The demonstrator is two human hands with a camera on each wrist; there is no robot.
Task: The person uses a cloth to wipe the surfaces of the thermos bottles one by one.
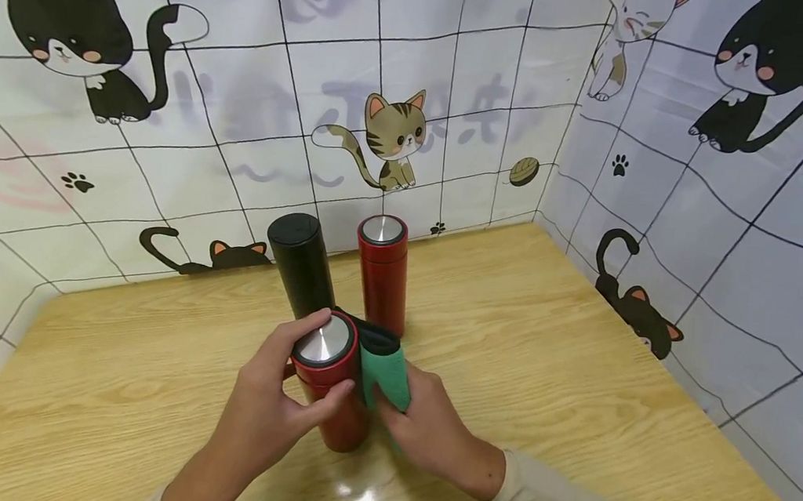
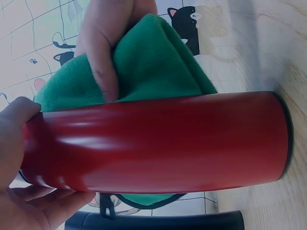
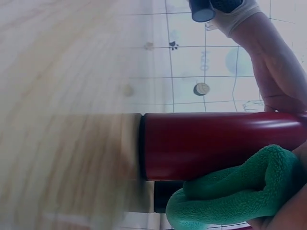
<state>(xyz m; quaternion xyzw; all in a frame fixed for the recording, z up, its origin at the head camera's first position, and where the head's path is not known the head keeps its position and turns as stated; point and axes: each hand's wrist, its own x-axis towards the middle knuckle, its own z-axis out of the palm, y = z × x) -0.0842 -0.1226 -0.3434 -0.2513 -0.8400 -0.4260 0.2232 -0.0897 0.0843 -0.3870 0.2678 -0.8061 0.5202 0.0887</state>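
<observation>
A red thermos flask with a silver-topped lid stands upright near the front of the table. My left hand grips it around the top, thumb in front and fingers on the far side. In my right hand is a folded green cloth with a black edge, held against the flask's right side. The left wrist view shows the cloth spread behind the flask, the right thumb over it. In the right wrist view the cloth bulges in a thick fold alongside the red body.
Behind stand a black flask and a second red flask, both upright and close to the cloth. The wooden table meets cat-patterned wall sheets at the back and right. Its rounded front corner lies at right.
</observation>
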